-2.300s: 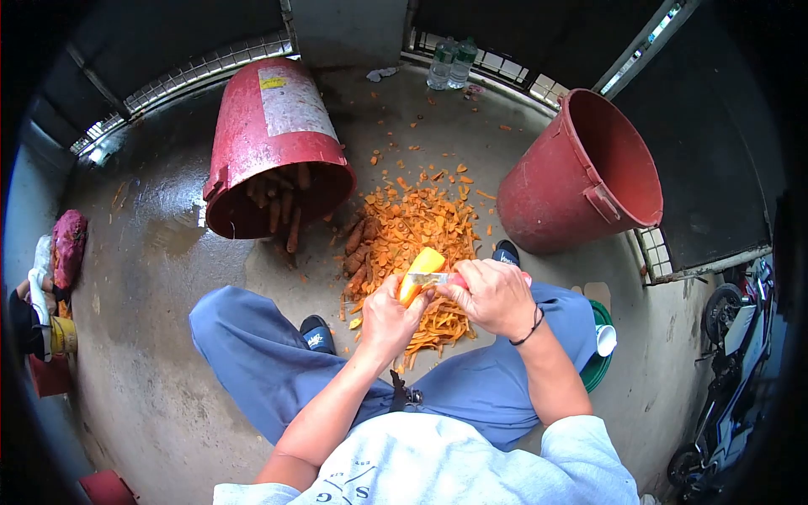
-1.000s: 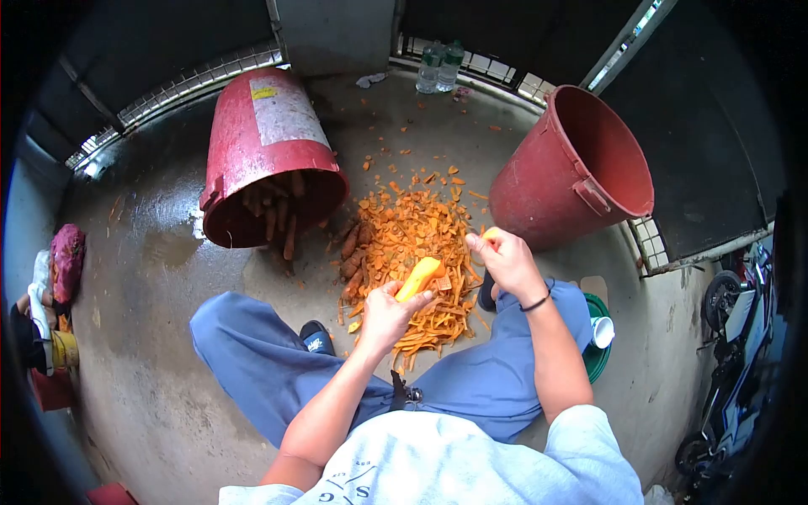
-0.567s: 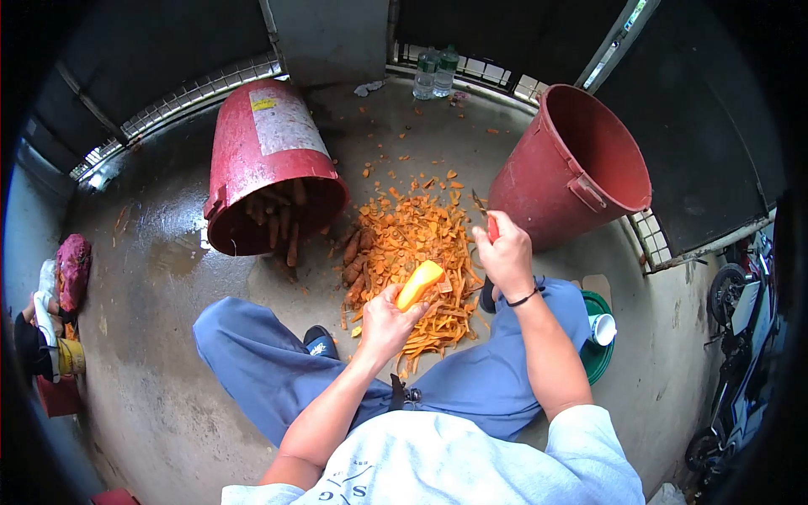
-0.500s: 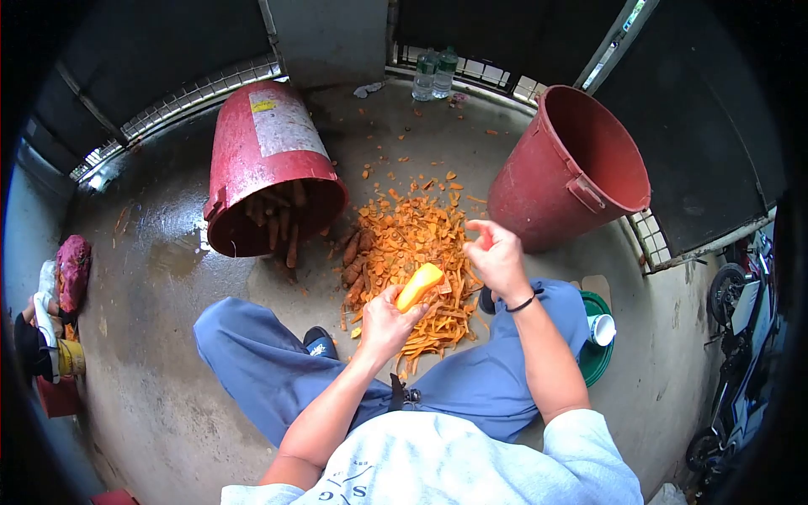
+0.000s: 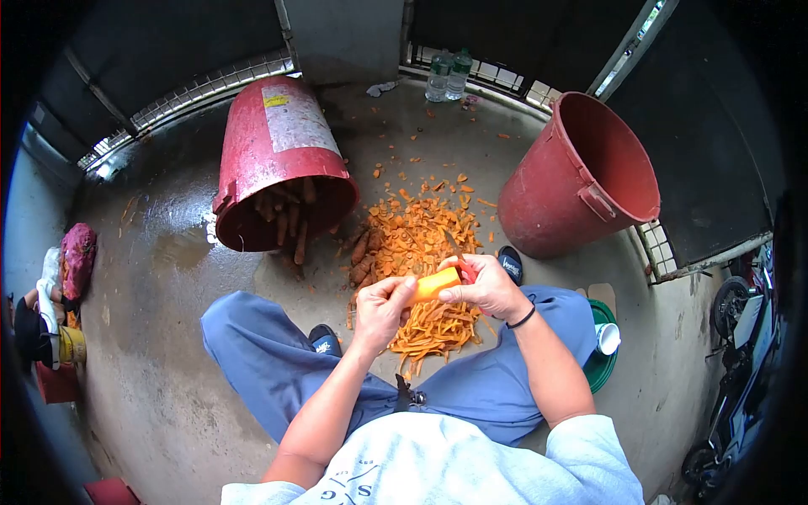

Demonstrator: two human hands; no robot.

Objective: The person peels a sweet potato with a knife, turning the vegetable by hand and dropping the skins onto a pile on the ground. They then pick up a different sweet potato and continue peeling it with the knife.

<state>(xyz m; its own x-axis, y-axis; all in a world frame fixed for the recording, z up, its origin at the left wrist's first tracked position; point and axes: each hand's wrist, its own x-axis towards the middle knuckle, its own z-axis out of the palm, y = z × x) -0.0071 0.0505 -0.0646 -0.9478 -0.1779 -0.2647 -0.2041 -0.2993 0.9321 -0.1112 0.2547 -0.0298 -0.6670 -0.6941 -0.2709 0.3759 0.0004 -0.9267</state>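
Note:
A peeled, bright orange carrot (image 5: pixel 437 284) lies across the space between my hands, above the peelings. My left hand (image 5: pixel 383 313) is closed around its left end. At the other end, my right hand (image 5: pixel 492 290) grips a small red-handled knife (image 5: pixel 465 269), its dark blade pointing up and away; the right thumb rests against the carrot. Beneath both hands spreads a heap of orange carrot peelings (image 5: pixel 438 324) and cut bits. Several unpeeled carrots (image 5: pixel 362 257) lie along the heap's left side.
A tipped red bin (image 5: pixel 244 143) with unpeeled carrots inside lies at left. Another red bin (image 5: pixel 539 185) leans at right. Water bottles (image 5: pixel 438 77) stand at the back wall. A green basin (image 5: pixel 599 370) with a white cup (image 5: pixel 608 338) sits by my right knee.
My right hand has come down and left to the carrot's right end, and the knife now shows in it. The carrot has turned from slanting to nearly level.

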